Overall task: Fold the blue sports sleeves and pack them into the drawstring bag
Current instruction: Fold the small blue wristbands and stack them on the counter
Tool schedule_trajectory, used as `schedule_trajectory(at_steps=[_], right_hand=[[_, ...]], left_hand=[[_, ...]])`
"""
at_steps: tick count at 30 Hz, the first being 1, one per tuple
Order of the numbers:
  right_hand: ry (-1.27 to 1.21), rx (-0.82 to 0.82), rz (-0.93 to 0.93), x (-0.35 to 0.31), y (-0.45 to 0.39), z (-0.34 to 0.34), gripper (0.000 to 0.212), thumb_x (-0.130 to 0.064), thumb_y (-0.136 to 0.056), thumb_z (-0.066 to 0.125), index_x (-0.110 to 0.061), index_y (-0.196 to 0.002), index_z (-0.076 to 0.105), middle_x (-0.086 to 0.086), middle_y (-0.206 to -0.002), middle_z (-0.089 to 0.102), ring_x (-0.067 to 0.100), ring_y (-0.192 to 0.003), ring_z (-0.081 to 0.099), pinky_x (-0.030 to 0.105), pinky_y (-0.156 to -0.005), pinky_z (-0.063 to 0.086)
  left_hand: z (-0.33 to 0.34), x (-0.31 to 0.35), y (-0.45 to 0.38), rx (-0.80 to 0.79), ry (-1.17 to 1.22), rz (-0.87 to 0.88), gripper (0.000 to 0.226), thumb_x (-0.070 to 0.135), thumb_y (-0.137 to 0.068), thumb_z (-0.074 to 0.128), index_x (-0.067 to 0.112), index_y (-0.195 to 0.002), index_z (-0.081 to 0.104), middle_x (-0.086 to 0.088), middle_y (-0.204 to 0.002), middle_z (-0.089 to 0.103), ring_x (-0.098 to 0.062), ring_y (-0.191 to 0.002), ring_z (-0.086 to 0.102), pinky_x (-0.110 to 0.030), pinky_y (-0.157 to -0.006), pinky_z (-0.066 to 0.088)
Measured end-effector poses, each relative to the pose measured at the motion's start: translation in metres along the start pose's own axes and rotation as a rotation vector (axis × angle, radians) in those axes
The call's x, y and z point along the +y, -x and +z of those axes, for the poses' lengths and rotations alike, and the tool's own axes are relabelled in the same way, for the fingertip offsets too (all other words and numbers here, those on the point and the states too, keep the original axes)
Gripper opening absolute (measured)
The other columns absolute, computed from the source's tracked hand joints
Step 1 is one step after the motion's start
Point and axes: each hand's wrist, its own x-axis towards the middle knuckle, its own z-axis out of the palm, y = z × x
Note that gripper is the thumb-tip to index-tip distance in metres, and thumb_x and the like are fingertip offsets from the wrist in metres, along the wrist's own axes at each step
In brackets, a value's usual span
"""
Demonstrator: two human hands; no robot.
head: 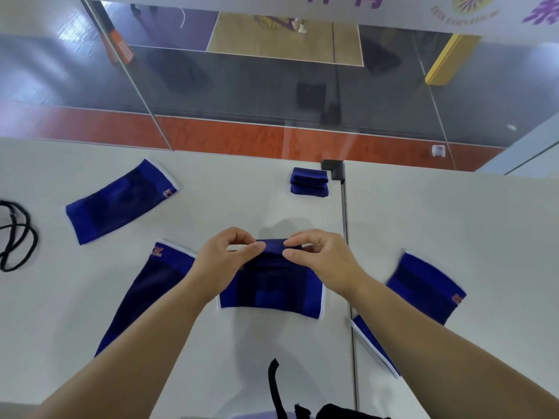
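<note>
Black fabric (338,411) with a loose black strap (274,385) sits at the bottom edge, closest to the camera (whether it is the drawstring bag cannot be told). Beyond it spreads the white desk (453,213), split by a dark seam just right of centre.

Six blue sports sleeves lie on the desk. A long sleeve (142,297) lies flat under the left forearm, an orange logo at its far end. A flat sleeve (121,202) rests far left, tilted. On the right, a flat sleeve (426,287) lies beside the right forearm, and a white-edged sleeve (373,343) shows partly beneath that arm. In the middle lies the centre sleeve (272,293), its far edge turned over toward the person. A small folded sleeve (309,182) sits at the desk's far edge, well apart from the others.

Each grip is pinching: the left hand (225,261) and right hand (320,258) both hold the centre sleeve's folded far edge between thumb and fingers, fingertips nearly meeting.

A black cord (18,234) loops at the left edge.
</note>
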Motion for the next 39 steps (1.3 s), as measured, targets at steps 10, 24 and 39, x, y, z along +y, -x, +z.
schedule_trajectory(at_steps=[10, 24, 39], right_hand=[[0.066, 0.068, -0.067, -0.016, -0.025, 0.019, 0.029, -0.01, -0.08, 0.073, -0.023, -0.105, 0.066, 0.0, -0.114, 0.064, 0.017, -0.098, 0.065, 0.035, -0.081, 0.059], [0.63, 0.121, -0.088, -0.02, -0.1, 0.056, 0.035, -0.011, -0.085, 0.064, -0.015, -0.12, 0.061, 0.002, -0.116, 0.053, 0.013, -0.098, 0.052, 0.029, -0.096, 0.045], [1.069, 0.003, 0.089, -0.029, -0.095, 0.002, 0.033, -0.038, -0.094, 0.05, -0.025, -0.124, 0.055, -0.005, -0.124, 0.057, 0.017, -0.108, 0.056, 0.03, -0.087, 0.045]], left_hand=[[-0.02, 0.007, -0.025, -0.044, -0.071, -0.026, 0.024, 0.02, -0.088, 0.065, 0.037, -0.098, 0.052, -0.006, -0.103, 0.069, -0.025, -0.09, 0.069, -0.046, -0.084, 0.057], [-0.047, -0.01, -0.107, 0.048, -0.666, 0.408, 0.02, 0.008, -0.094, 0.052, 0.003, -0.109, 0.065, -0.009, -0.137, 0.042, -0.015, -0.105, 0.05, -0.013, -0.087, 0.033], [-0.044, -0.024, -0.137, -0.073, -1.217, 0.862, 0.043, 0.009, -0.058, 0.086, 0.008, -0.098, 0.07, -0.009, -0.084, 0.066, -0.028, -0.069, 0.062, -0.032, -0.058, 0.057]])
